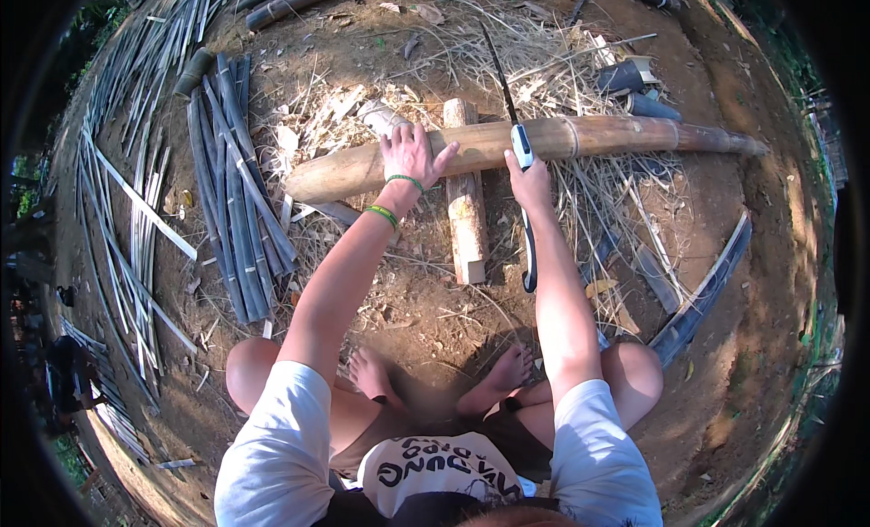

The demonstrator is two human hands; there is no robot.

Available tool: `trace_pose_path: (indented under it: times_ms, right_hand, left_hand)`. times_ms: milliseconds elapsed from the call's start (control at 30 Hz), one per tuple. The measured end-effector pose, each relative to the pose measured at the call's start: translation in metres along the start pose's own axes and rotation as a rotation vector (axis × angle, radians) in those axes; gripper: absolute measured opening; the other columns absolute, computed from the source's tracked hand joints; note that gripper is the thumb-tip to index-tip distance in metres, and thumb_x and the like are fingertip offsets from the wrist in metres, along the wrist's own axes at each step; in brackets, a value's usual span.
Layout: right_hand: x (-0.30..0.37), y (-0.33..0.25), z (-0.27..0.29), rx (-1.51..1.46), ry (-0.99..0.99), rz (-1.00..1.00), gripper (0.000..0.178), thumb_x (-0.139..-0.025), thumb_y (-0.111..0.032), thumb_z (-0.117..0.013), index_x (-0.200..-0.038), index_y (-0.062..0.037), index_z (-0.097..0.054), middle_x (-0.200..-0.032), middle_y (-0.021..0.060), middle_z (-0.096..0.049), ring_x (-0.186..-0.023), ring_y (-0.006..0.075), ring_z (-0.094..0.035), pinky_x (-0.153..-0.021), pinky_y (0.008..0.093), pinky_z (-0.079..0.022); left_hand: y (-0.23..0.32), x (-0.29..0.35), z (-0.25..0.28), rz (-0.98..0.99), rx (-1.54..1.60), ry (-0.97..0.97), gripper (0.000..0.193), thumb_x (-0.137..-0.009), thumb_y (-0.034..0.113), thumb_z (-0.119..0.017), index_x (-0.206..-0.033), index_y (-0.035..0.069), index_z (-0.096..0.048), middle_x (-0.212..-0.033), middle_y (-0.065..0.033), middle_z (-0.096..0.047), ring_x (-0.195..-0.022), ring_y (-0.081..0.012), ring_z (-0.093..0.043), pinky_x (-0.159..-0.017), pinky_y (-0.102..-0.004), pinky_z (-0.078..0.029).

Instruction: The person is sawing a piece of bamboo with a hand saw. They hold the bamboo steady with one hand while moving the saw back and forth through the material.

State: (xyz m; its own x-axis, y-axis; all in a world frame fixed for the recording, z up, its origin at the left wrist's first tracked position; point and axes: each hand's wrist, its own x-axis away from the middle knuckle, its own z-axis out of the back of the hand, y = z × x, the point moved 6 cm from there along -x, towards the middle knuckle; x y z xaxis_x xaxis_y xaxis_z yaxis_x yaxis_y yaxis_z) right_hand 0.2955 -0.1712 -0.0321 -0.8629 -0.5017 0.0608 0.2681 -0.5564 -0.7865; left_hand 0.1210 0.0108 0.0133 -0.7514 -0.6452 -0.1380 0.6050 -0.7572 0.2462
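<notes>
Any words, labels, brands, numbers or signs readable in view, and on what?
White shirt: large dark lettering across the front, not copied out here.
Saw in the right hand: any marking too small to read.
Yellow-green wristband: any marking too small.
Bamboo pole under the left hand: none visible.

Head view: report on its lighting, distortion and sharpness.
In the head view, a black fisheye rim rings the picture and the scene curves toward it; in the head view, light brightens the sleeves while shade darkens the ground between the feet; in the head view, the hands and log look reasonably sharp.
</notes>
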Motion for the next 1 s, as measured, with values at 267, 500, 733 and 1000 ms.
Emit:
trace_pose_path:
  times_ms: [267,500,733,1000]
  right_hand:
    - [0.019,-0.006,0.004,-0.020,0.055,0.001,0.056,-0.096,-0.046,-0.070,-0.105,0.0086,-0.072,-0.093,0.0323,-0.073,-0.097,0.0492,-0.071,-0.085,0.0526,-0.054]
    - [0.032,0.009,0.005,-0.068,0.075,0.037,0.052,-0.097,-0.046,-0.071,-0.112,0.0038,-0.073,-0.093,0.0278,-0.074,-0.092,0.0451,-0.073,-0.082,0.0495,-0.054]
    - [0.052,0.017,0.004,-0.037,0.104,0.020,0.052,-0.097,-0.045,-0.070,-0.113,0.0045,-0.069,-0.095,0.0303,-0.073,-0.095,0.0506,-0.070,-0.084,0.0546,-0.053]
    - [0.106,-0.025,0.004,-0.105,0.013,0.039,0.052,-0.103,-0.045,-0.062,-0.128,0.0005,-0.056,-0.101,0.0279,-0.072,-0.097,0.0494,-0.071,-0.087,0.0533,-0.053]
  left_hand:
    - [0.043,0.103,-0.035,-0.879,-0.104,-0.068,0.087,-0.091,0.049,-0.071,-0.160,0.009,-0.036,-0.165,-0.0187,-0.036,-0.156,-0.0333,-0.030,-0.130,-0.0528,-0.021]
    - [-0.035,0.025,0.011,-0.083,-0.072,-0.154,0.119,-0.064,0.055,-0.091,-0.157,0.006,-0.035,-0.145,-0.0167,-0.053,-0.138,-0.0359,-0.049,-0.117,-0.0522,-0.035]
    - [-0.034,0.060,-0.001,-0.180,-0.180,0.004,0.115,-0.058,0.041,-0.097,-0.153,0.011,-0.040,-0.140,-0.0122,-0.053,-0.134,-0.0330,-0.049,-0.113,-0.0507,-0.036]
    - [-0.033,0.078,-0.013,-0.171,-0.216,0.093,0.115,-0.061,0.037,-0.096,-0.156,0.013,-0.036,-0.144,-0.0154,-0.049,-0.137,-0.0347,-0.044,-0.116,-0.0577,-0.034]
